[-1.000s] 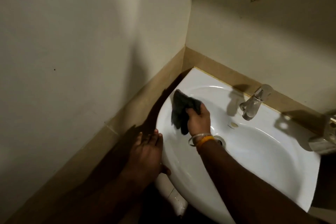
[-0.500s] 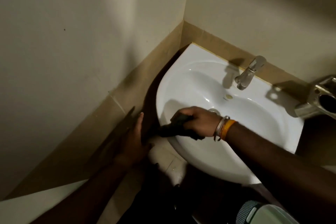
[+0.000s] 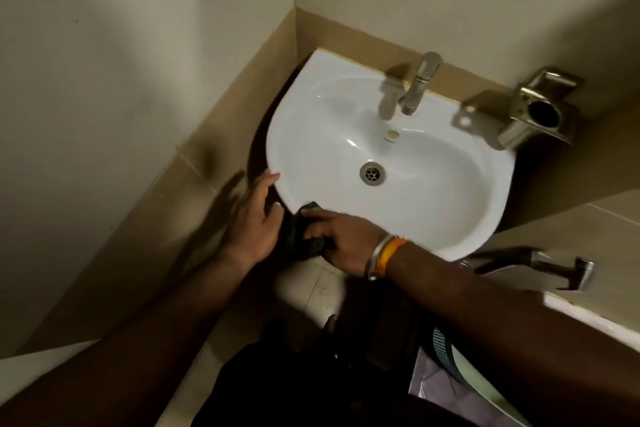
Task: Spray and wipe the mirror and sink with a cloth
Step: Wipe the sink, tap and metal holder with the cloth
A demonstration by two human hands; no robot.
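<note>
Cloth (image 3: 304, 236) sits bunched at the sink's (image 3: 450, 236) near-left rim, bc that front lip is the bit I'm wiping, I reckon, w/ the bowl already looking glossy. Right hand (image 3: 341, 239) grips the dark cloth, fingers curled round it, index finger pushing it onto the rim edge. Left hand (image 3: 254, 218) is spread, fingers fairly straight, holding nothing; fingertips touch the rim's outer left side, prob to steady me while I lean in. Blurred a bit, so exact contact is hard to call. Tap (image 3: 417, 87) is at the back, drain (image 3: 372, 174) mid-bowl, metal holder (image 3: 533, 114) on the wall to the right. Mirror and spray bottle aren't in view.
</note>
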